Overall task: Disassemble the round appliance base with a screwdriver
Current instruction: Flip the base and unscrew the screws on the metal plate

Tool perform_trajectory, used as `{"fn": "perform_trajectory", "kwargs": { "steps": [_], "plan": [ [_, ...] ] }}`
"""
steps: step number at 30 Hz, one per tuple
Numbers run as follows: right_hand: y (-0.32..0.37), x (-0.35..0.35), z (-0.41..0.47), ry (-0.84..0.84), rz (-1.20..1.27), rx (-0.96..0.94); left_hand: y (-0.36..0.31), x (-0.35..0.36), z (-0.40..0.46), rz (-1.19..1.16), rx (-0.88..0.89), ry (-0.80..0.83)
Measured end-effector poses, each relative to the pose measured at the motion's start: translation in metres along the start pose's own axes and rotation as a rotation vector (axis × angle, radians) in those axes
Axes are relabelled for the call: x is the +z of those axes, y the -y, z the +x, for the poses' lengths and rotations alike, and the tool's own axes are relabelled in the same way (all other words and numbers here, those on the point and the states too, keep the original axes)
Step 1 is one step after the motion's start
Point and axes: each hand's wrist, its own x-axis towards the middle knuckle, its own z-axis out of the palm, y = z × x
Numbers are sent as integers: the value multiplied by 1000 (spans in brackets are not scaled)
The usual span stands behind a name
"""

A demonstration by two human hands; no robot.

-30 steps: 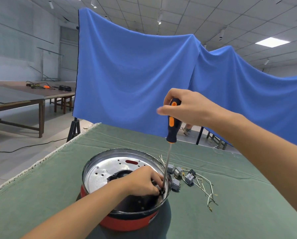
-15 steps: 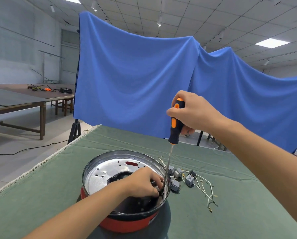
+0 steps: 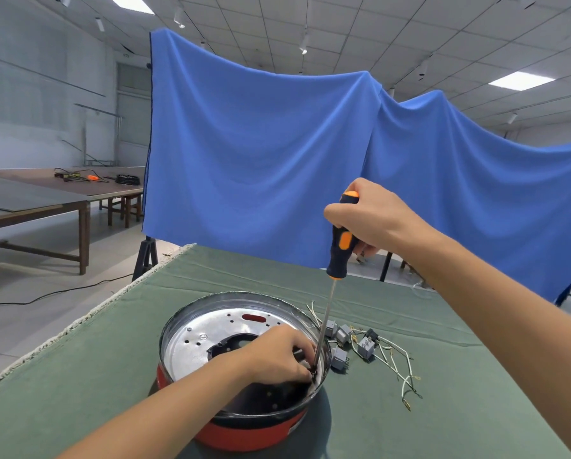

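Your left hand (image 3: 279,354) reaches inside the round appliance base (image 3: 244,422) on the green surface (image 3: 78,376), its grip pinched around the fastener at the screwdriver (image 3: 338,246) tip. Your right hand (image 3: 373,217) now clenches the handle fully, where a second ago its fingers were repositioning; turning can resume. Loose connectors (image 3: 353,342) lie just beyond.
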Motion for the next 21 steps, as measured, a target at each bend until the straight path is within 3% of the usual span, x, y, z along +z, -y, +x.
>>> {"fn": "perform_trajectory", "kwargs": {
  "steps": [7, 21],
  "plan": [
    [-12, 16, -7, -238, -141, -17, -1, -1, 0, -20, 22, 46],
    [-37, 26, -4, -661, -106, -156, 3, 6, 7, 58, 43, -27]
  ]
}}
